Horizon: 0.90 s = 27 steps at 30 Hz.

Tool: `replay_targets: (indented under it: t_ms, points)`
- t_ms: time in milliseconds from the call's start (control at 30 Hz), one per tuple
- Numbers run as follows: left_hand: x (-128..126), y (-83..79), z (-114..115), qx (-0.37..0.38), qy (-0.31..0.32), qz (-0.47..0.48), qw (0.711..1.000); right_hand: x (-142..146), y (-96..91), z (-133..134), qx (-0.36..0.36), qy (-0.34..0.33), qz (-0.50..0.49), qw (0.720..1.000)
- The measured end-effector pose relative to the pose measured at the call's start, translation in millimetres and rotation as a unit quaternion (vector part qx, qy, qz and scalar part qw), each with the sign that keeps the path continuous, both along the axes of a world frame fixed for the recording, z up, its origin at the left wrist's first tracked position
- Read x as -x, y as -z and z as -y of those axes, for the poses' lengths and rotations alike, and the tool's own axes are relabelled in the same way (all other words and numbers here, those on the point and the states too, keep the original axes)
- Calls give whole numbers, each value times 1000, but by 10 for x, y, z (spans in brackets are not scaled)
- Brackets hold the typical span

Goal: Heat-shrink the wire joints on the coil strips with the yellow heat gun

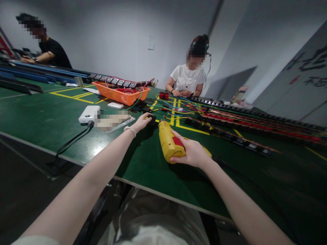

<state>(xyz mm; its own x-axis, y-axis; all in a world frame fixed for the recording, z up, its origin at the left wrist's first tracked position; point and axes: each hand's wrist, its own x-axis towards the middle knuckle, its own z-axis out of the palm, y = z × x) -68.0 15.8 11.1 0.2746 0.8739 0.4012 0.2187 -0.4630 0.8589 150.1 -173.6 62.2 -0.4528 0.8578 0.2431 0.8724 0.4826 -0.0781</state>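
A yellow heat gun (168, 141) with a red patch on its side is gripped by my right hand (192, 149), its nozzle pointing forward and away from me over the green table. To its left, my left hand (142, 123) closes on a small black block (151, 119) in front of the nozzle. What lies under those fingers is partly hidden. Just beyond both hands, loose coloured wires (178, 109) spread across the tabletop.
An orange basket (120, 94) with parts stands beyond my left hand. A white box (88, 114) with a black cable and a plastic bag (114, 121) lie at left. Long strips (230, 136) fill the right. One co-worker (190, 76) sits opposite, another (55, 52) far left.
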Motion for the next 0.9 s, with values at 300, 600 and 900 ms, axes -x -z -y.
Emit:
replay_targets:
  t_ms: [300,600,900]
  points:
    - [-12,10,8,-28,14,0,999,-74,9,-117,-19,53,25,998]
    - [-30,31,-17,-48,21,12,999,-103,-3,-111,-15,48,30,998]
    - [-58,48,-50,-72,13,22,997,-130,4,-56,7,27,22,999]
